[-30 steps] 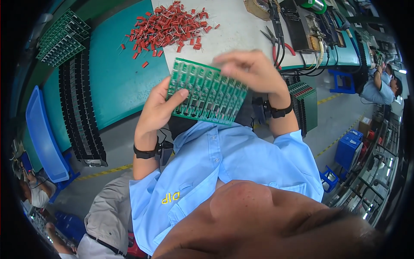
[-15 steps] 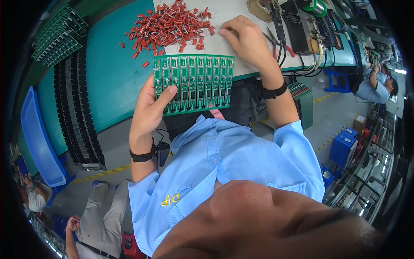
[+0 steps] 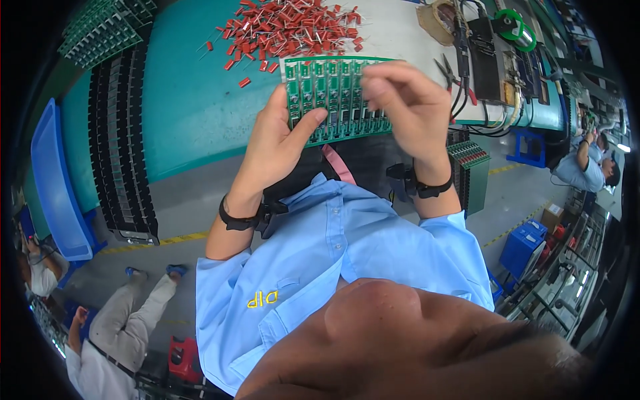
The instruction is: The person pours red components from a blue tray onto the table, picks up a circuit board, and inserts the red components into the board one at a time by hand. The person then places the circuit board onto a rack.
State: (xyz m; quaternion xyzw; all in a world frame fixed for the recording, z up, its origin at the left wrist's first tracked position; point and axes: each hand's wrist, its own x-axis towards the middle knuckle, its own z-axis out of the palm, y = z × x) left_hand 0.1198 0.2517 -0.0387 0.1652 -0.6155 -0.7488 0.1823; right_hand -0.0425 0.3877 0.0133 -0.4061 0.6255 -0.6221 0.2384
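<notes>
My left hand (image 3: 273, 143) grips a green circuit board panel (image 3: 319, 90) by its left side, thumb on the face and fingers behind. The panel is made of several narrow strips side by side, with small parts on them, and is tilted up toward me. My right hand (image 3: 417, 110) is over the panel's right part with thumb and forefinger pinched together. Whatever those fingertips hold, if anything, is hidden and blurred. Beyond the panel lies a loose heap of red capacitors (image 3: 293, 30) with wire leads, on a white sheet and the green tabletop.
Pliers (image 3: 445, 72), cables and a green solder spool (image 3: 517, 30) lie at the right. On the left are a long black slotted rack (image 3: 121, 147), stacked circuit boards (image 3: 103, 33) and a blue tray (image 3: 63, 187). More boards (image 3: 470, 167) stand below the table's right edge. Other people are in the background.
My right hand has come from beside the red heap to the panel, its fingertips now over the right part. My left hand has carried the panel right and farther from me.
</notes>
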